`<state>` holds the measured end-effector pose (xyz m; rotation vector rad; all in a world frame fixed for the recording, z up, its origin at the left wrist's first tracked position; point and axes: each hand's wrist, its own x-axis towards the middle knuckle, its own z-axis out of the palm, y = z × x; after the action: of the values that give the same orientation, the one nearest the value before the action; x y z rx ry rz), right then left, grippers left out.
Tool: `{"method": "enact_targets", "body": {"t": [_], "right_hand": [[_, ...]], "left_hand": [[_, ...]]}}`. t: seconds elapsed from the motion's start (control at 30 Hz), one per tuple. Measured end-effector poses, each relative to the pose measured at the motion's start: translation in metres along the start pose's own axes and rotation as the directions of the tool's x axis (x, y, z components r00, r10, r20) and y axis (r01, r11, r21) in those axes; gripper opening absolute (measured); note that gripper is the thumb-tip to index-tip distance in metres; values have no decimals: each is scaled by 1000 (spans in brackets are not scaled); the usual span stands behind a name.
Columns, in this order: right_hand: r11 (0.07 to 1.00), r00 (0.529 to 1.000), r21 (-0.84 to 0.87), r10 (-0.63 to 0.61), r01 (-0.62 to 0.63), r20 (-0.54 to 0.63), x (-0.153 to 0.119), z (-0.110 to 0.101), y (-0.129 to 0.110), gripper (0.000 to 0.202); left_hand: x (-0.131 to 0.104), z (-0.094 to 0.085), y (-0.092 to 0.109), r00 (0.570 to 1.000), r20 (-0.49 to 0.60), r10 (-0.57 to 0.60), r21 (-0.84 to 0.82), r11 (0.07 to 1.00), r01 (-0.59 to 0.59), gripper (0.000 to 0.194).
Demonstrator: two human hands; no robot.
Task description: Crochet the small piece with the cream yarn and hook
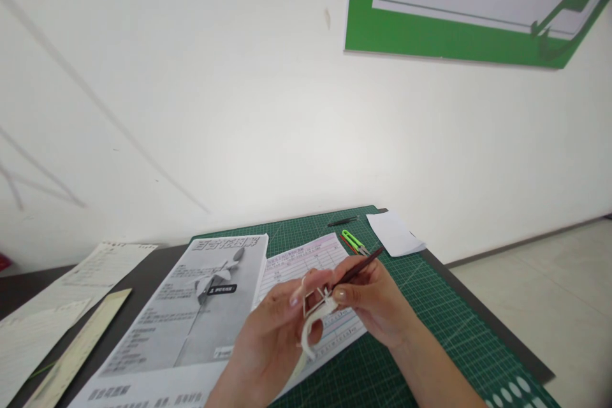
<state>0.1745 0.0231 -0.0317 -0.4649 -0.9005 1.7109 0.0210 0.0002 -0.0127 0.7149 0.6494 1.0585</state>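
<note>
My left hand (275,325) is closed on a small white crochet piece (326,306), with strands of the white yarn (308,335) looped round its fingers and hanging below. My right hand (375,299) grips a dark brown crochet hook (358,266) like a pen, its handle pointing up to the right. The hook's tip meets the piece between both hands, but the fingers and yarn hide its exact end. Beneath the hands lies a printed table sheet (306,255), partly covered by them.
A green cutting mat (406,363) covers the table. On it lie a lily pattern sheet (167,325), green thread snips (351,239), a dark pen-like tool (342,222) and white paper (394,233). More papers (95,274) and a pale flat strip (81,347) are at left. A white wall stands behind.
</note>
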Motion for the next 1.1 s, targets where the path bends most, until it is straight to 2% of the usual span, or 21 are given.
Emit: {"method": "enact_targets", "body": {"t": [0.07, 0.2, 0.27, 0.43, 0.73, 0.9, 1.1], "right_hand": [[999, 999, -11, -48, 48, -8, 1, 0, -1, 18], [988, 991, -90, -130, 127, -26, 0, -1, -2, 18], [977, 985, -142, -167, 159, -48, -2, -1, -1, 17], [944, 964, -235, -256, 232, -78, -3, 0, 4, 17], [848, 888, -393, -438, 355, -141, -8, 11, 5, 16], [843, 904, -422, -413, 333, -112, -7, 9, 5, 16], [937, 955, -235, -285, 259, -85, -2, 5, 9, 5]], "left_hand": [[-1, 2, 0, 999, -3, 36, 48, 998, -36, 38], [-3, 9, -1, 985, -50, 164, 245, 958, -147, 39], [-3, 12, -2, 982, -79, 172, 304, 942, -140, 41], [-3, 9, -5, 982, -152, 108, 256, 965, -66, 43], [-2, 9, -4, 966, -226, 126, 200, 976, -80, 39], [-1, 7, -8, 944, -285, 167, 212, 971, -107, 41], [-2, 5, -9, 938, -299, 175, 201, 973, -118, 44]]}}
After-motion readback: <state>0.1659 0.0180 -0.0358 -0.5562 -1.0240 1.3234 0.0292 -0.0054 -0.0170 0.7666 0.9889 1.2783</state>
